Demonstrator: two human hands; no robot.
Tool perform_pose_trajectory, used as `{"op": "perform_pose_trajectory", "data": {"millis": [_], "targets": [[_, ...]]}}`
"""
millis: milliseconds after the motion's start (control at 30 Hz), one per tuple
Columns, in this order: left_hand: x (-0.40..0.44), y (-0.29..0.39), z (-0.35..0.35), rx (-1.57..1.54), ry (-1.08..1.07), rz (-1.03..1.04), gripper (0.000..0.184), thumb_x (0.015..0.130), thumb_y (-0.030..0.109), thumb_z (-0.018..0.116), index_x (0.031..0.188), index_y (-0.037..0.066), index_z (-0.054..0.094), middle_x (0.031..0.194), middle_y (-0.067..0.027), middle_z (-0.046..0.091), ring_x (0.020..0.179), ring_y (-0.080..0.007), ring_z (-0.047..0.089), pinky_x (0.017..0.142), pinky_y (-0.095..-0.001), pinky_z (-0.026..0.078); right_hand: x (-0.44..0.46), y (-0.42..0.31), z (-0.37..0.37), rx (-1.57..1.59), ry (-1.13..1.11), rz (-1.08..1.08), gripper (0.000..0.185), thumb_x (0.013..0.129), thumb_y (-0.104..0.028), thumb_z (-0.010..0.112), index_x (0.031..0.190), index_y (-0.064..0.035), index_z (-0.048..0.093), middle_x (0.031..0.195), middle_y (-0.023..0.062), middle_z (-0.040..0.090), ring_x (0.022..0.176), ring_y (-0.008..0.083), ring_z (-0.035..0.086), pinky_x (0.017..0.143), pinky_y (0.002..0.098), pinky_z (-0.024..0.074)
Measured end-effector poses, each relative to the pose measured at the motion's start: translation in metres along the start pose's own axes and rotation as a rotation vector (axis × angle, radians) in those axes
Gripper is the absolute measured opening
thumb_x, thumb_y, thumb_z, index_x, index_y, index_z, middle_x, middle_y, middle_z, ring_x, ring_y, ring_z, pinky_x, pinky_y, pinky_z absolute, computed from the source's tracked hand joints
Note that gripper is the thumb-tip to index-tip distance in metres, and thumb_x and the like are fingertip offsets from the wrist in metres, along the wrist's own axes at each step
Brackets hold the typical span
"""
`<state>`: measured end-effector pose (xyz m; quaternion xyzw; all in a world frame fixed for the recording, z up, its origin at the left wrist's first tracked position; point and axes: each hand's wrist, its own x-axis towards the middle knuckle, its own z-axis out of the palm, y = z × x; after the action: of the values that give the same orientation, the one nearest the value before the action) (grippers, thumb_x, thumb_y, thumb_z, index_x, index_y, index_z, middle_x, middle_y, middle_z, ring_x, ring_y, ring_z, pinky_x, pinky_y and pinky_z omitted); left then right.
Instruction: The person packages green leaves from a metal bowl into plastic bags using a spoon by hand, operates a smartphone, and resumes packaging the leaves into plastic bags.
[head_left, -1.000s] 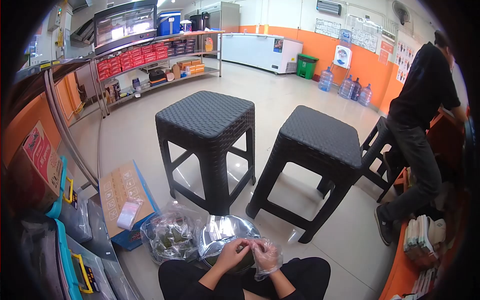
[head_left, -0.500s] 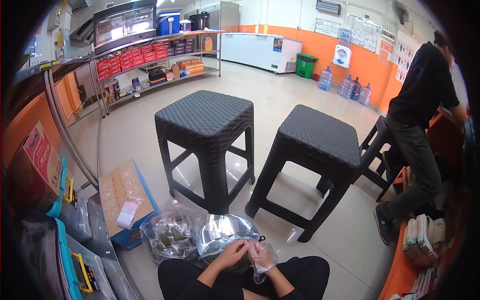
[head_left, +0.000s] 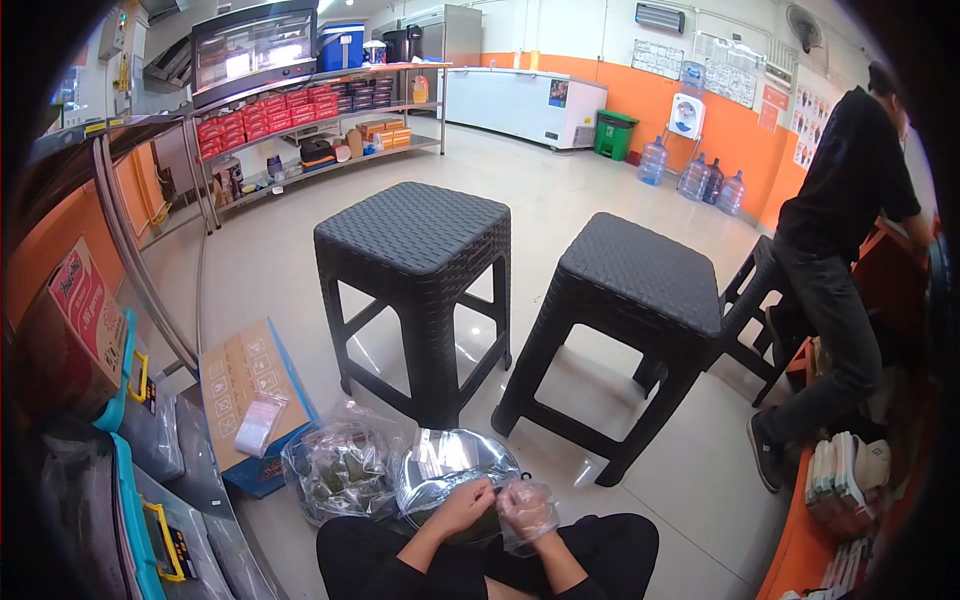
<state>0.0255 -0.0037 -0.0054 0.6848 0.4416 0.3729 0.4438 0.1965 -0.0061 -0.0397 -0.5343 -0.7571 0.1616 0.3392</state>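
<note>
Over the near edge of a shiny metal bowl [head_left: 455, 462], my two hands are close together. My left hand [head_left: 466, 506] is bare, its fingers closed in a pinch. My right hand [head_left: 526, 510] wears a loose clear plastic glove, and its fingers are bent together beside the left fingertips. Whatever the fingertips hold is too small to make out. Something dark green shows low in the bowl, partly hidden by my hands. Left of the bowl lies a clear plastic bag [head_left: 345, 472] with green leafy contents.
Two black woven stools [head_left: 412, 228] [head_left: 640, 270] stand ahead. A cardboard box [head_left: 245, 390] with a small plastic packet [head_left: 260, 424] on it lies at left, near teal-lidded bins [head_left: 135, 500]. At the right, a person in dark clothes [head_left: 840, 200] leans beside an orange shelf.
My gloved right hand has shifted slightly and turned, and a small gap now shows between the fingertips of both hands. The view has moved a little.
</note>
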Motion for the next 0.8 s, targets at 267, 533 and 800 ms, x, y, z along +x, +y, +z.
{"op": "perform_pose_trajectory", "data": {"millis": [267, 533, 800], "targets": [[0.000, 0.014, -0.011, 0.518, 0.072, 0.122, 0.018, 0.076, 0.019, 0.066, 0.084, 0.006, 0.056, 0.075, -0.0138, 0.060, 0.076, -0.0336, 0.058, 0.069, -0.0440, 0.044, 0.016, -0.033, -0.050, -0.187, -0.096, 0.058, 0.022, 0.083, -0.031, 0.058, 0.080, -0.0096, 0.060, 0.073, 0.0182, 0.062, 0.069, 0.0383, 0.061, 0.059, 0.0494, 0.0472], [0.001, 0.056, -0.009, 0.419, 0.136, 0.372, 0.058, 0.064, 0.024, 0.075, 0.116, 0.011, 0.052, 0.117, -0.0111, 0.055, 0.111, -0.0293, 0.053, 0.105, -0.0425, 0.033, 0.005, -0.006, -0.029, 0.165, -0.217, 0.139, 0.025, 0.085, -0.033, 0.057, 0.087, -0.0087, 0.063, 0.080, 0.0185, 0.064, 0.073, 0.0376, 0.062, 0.066, 0.0476, 0.0482], [0.003, 0.021, -0.011, 0.422, 0.099, 0.272, 0.044, 0.067, 0.023, 0.073, 0.107, 0.010, 0.059, 0.102, -0.0069, 0.063, 0.105, -0.0270, 0.057, 0.106, -0.0441, 0.033, 0.013, -0.047, -0.048, 0.275, 0.135, 0.079, 0.012, 0.082, -0.021, 0.065, 0.086, -0.0088, 0.064, 0.078, 0.0133, 0.063, 0.067, 0.0291, 0.062, 0.060, 0.0387, 0.0490]]}}
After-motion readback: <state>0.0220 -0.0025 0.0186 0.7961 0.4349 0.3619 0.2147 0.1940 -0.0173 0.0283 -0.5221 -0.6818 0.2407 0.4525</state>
